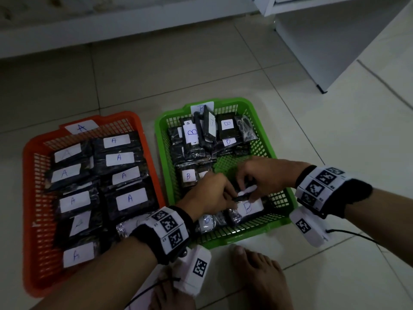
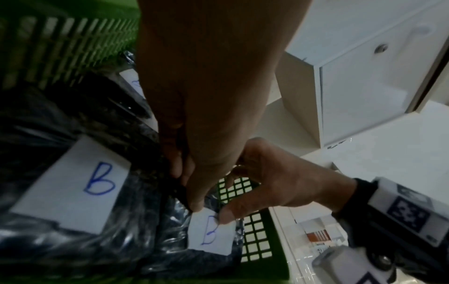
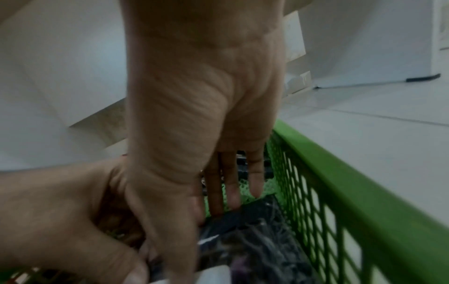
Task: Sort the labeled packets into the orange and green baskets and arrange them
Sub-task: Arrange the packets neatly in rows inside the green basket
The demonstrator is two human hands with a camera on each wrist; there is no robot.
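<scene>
2 baskets sit side by side on the tiled floor (image 1: pixel 312 130): orange basket (image 1: pixel 29 198) on the left, green basket (image 1: pixel 283 193) on the right. Orange one is filled with dark packets lying flat in 2 columns, each with a white label marked A (image 1: pixel 130 198); a paper tag A (image 1: pixel 81 127) sits at its far rim. Green one holds B packets, a loose pile (image 1: pixel 207 135) at the far end, some standing on edge, some flat, with a paper tag at its far rim partly hidden. Bare mesh shows mid-basket. Both hands are inside the green basket near its front. Left hand (image 1: pixel 207 193) has fingers curled, pinching the edge of a dark packet (image 2: pixel 179 190); the left wrist view shows fingertips (image 2: pixel 184 176) closed on the plastic. Right hand (image 1: pixel 261 175) meets it from the other side, thumb and fingers pinching the same packet, thumb tip (image 2: pixel 226 215) on the white B label (image 2: pixel 211 232) of the packet lying below. Right wrist view is blurred; fingers (image 3: pixel 233 190) point down onto dark plastic beside the green wall. Another flat B packet (image 2: pixel 70 184) lies just beside, to the left. Both wrists wear bands with black-white markers (image 1: pixel 169 224). 2 bare feet (image 1: pixel 259 278) are just in front of the green basket. White furniture (image 1: pixel 335 41) stands well apart at the back.
</scene>
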